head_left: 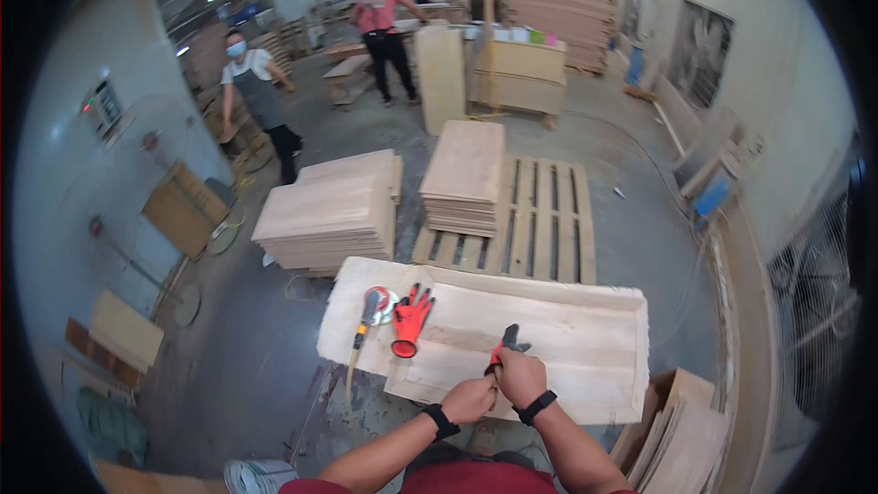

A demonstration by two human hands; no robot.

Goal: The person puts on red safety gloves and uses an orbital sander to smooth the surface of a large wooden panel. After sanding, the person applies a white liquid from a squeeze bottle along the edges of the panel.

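Note:
My right hand point(521, 379) is closed around a red work glove point(508, 346) with dark fingertips, which point away from me. Close against it, my left hand point(470, 400) has its fingers curled in at the glove's cuff; what they grip is hidden. Both wrists wear black bands. Beneath the hands lies a long, pale wooden panel with raised edges point(585, 338). A second red glove point(413, 318) rests toward its left part, palm side unclear. Just left of that glove sits a handheld sander point(371, 307) with a round pad and a hose.
Beyond the panel are two stacks of boards point(329, 206) point(465, 169) and a slatted pallet point(549, 210). Boards stand in a box point(681, 430) at lower right. A person in an apron point(259, 91) and another in a pink shirt point(382, 23) are farther back. Fans line the left wall.

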